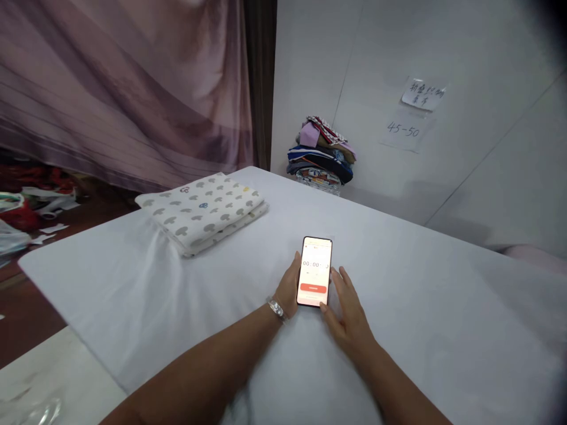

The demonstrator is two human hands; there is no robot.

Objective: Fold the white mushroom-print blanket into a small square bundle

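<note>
A smartphone [313, 276] with a lit screen is held upright over the white table [381, 283]; its display shows a timer at zeros and a red button. My left hand [289, 287] grips the phone along its left edge, a bracelet on the wrist. At the phone's lower right, my right hand [348, 310] has its fingers apart, with the thumb at the bottom corner of the phone and the fingertips by its right edge. Farther off to the left lies a folded white cloth [204, 209] printed with grey mushroom-like shapes.
A stack of folded fabrics [322, 154] stands beyond the table's far edge, against the grey wall [376, 53]. Paper signs [423, 94] hang on that wall. A pinkish curtain [133, 77] drops behind the table, and clutter [31, 218] lies on the floor at left.
</note>
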